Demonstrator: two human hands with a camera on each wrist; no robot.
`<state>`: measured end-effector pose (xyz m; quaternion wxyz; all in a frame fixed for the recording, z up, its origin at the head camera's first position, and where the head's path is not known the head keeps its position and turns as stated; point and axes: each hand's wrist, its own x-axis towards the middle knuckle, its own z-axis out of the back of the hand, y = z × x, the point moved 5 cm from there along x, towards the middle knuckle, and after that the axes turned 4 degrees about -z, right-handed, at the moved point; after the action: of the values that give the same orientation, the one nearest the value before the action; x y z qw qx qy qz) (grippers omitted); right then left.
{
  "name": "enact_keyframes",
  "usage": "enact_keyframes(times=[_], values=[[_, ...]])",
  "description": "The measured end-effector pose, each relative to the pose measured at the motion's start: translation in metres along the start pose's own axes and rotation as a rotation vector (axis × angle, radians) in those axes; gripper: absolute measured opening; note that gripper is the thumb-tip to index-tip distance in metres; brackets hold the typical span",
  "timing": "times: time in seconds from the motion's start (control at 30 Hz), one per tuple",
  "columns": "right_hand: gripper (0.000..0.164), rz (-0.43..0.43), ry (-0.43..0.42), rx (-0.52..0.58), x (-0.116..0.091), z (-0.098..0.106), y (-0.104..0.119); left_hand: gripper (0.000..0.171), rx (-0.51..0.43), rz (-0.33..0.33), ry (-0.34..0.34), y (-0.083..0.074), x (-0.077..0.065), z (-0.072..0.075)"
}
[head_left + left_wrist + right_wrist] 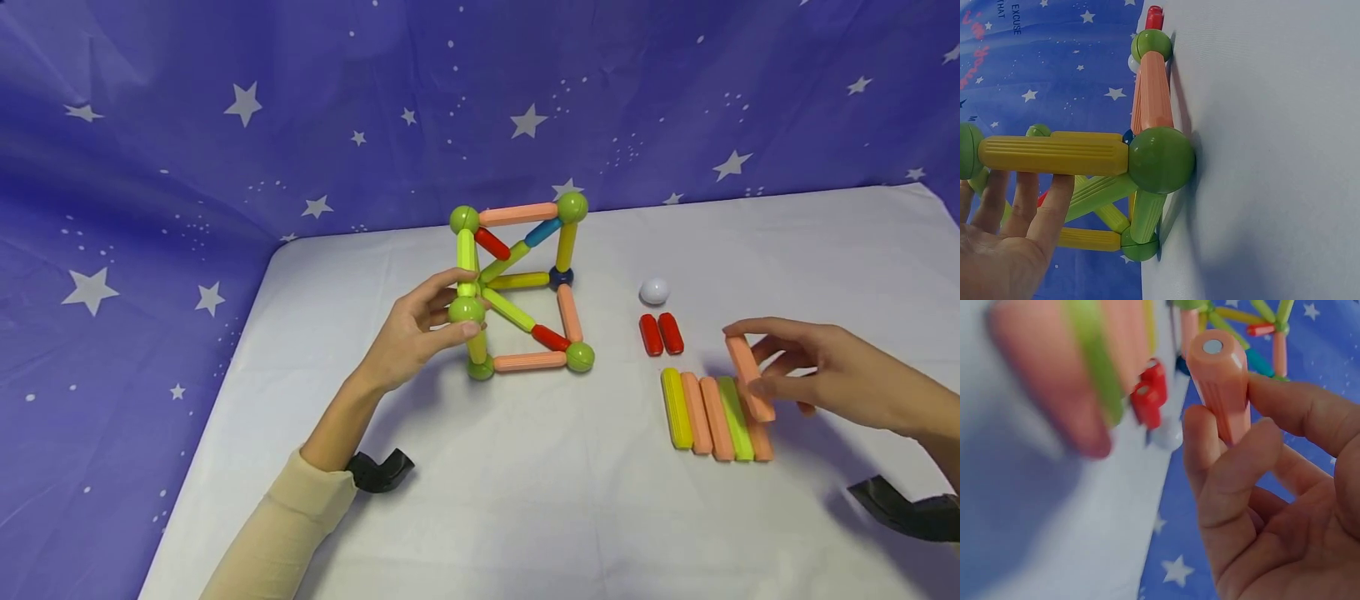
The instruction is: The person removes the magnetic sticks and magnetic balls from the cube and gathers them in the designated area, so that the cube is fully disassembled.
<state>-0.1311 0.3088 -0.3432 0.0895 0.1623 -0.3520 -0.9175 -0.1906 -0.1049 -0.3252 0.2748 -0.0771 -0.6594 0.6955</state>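
Note:
My right hand point(832, 379) pinches an orange magnetic rod point(1219, 387) between thumb and fingers, above a row of rods. In the right wrist view a round silver magnet shows in the rod's end. A frame of magnetic rods and balls stands on the table. My left hand point(416, 333) grips the frame at its near left corner, with fingers and thumb about a green ball point(467, 310). Below that ball is an upright yellow rod point(1054, 155); the left fingers lie behind it in the left wrist view. A lower green ball point(1161, 160) rests on the table.
Yellow, orange and green rods point(677, 408) lie side by side at the right. Beyond them are two short red rods point(651, 335) and a white ball point(655, 291). A starry blue cloth point(420, 75) hangs behind the white table point(525, 500).

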Motion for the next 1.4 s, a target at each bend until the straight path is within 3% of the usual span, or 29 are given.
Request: enact_keyframes(times=[0.2, 0.33, 0.43, 0.67, 0.93, 1.17, 1.4], values=[[0.058, -0.041, 0.048, -0.002, -0.014, -0.003, -0.033, 0.059, -0.041, 0.015, 0.001, 0.001, 0.0, 0.0], [0.056, -0.038, 0.091, 0.043, -0.017, -0.008, -0.044, 0.059, -0.041, 0.006, -0.002, 0.0, 0.0, 0.0], [0.055, -0.027, 0.11, 0.063, -0.017, -0.012, -0.046, 0.059, -0.024, 0.003, -0.008, 0.0, 0.0, 0.0], [0.059, -0.108, 0.181, 0.043, -0.016, -0.02, -0.047, 0.06, -0.014, 0.016, -0.016, 0.002, 0.001, 0.001], [0.059, -0.13, 0.15, -0.028, -0.016, -0.019, -0.041, 0.06, -0.02, 0.026, -0.012, 0.003, 0.001, 0.0], [0.047, -0.031, -0.015, -0.122, -0.002, -0.002, -0.007, 0.059, -0.011, 0.035, -0.021, 0.003, -0.001, 0.003], [0.041, 0.158, -0.06, -0.023, 0.034, -0.009, 0.065, 0.059, -0.021, 0.037, -0.021, 0.004, -0.001, 0.003]])
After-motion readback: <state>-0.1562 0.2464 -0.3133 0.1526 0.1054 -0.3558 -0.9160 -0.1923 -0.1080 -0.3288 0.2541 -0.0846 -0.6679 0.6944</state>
